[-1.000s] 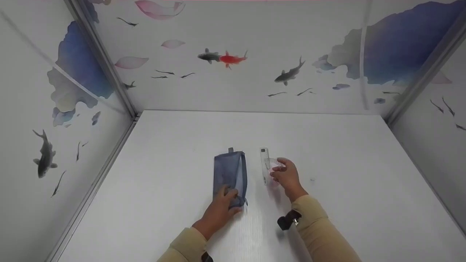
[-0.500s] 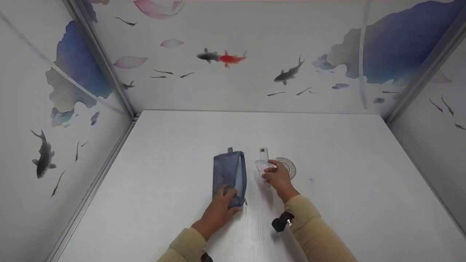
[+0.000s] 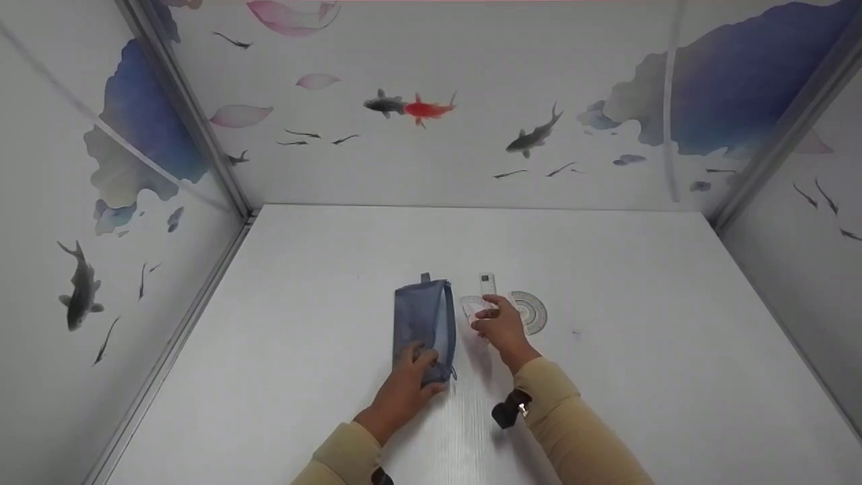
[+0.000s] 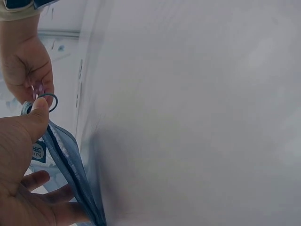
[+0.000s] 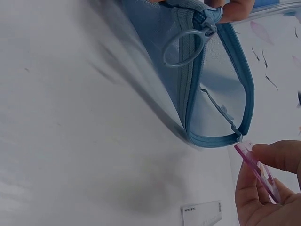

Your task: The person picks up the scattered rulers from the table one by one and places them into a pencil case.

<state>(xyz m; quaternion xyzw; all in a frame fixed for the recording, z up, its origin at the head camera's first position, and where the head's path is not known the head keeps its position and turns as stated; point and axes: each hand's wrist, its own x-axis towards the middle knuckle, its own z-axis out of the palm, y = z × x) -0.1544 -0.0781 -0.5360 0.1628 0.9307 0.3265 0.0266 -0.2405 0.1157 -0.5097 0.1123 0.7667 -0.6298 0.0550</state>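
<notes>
A blue mesh zip pouch (image 3: 421,316) lies on the table with its zipped side open toward the right. My left hand (image 3: 404,384) grips its near end, thumb beside the zip's ring pull (image 5: 184,48) and fingers on the other side. My right hand (image 3: 505,333) pinches a clear, pink-edged set square (image 5: 257,172) between thumb and fingers. One tip of the set square is right at the rim of the pouch's opening in the right wrist view. Behind the right hand, a clear ruler (image 3: 487,283) and a clear protractor (image 3: 533,312) lie on the table, partly hidden.
The white table (image 3: 323,269) is enclosed by white panels (image 3: 444,175) painted with fish and petals. A tiny pale speck (image 3: 576,332) lies to the right of the protractor. Black wrist mounts (image 3: 510,409) hang at the sleeves.
My right hand has moved left with the set square, from over the ruler toward the pouch, uncovering the protractor. My left hand and the pouch have stayed in place.
</notes>
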